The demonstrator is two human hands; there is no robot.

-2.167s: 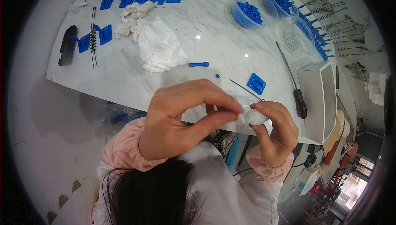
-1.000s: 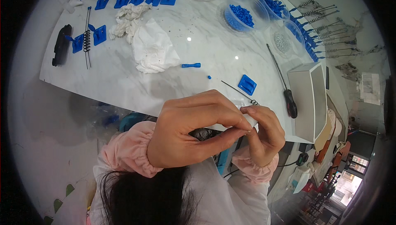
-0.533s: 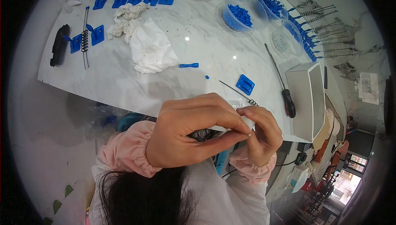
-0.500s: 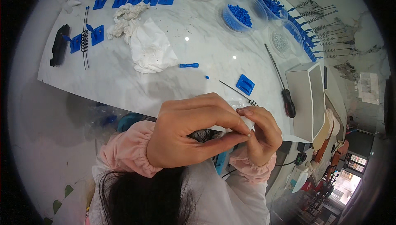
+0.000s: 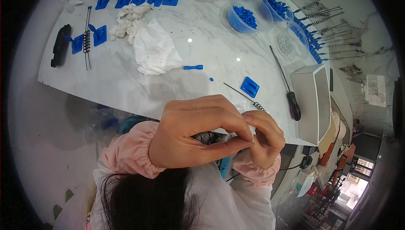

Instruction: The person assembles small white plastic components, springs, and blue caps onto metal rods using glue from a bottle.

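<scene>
Two bare hands meet at the near edge of a white marbled bench (image 5: pixel 198 48). The small white object (image 5: pixel 252 129) lies between them, at the fingertips, right of the left hand (image 5: pixel 181 128) and partly enclosed by the right hand (image 5: pixel 270 135). The right hand is the nearer, its fingers curled narrowly around the object; the left hand's thumb and forefinger are closed at their tips against the object's lower side, and whether anything is pinched there cannot be told. The object's long axis is hidden by the fingers. Just beyond the right hand, a thin dark wire with a coiled end (image 5: pixel 259 106) lies with its straight stem pointing up and left; a blue square plate (image 5: pixel 250 87) rests just beside it. The right side is bounded by a black-handled screwdriver (image 5: pixel 293 106) and an upright white open box (image 5: pixel 310 103). Wider room lies ahead and to the left, past a blue waisted plastic sleeve (image 5: pixel 193 67), as far as crumpled white tissue (image 5: pixel 156 50).
</scene>
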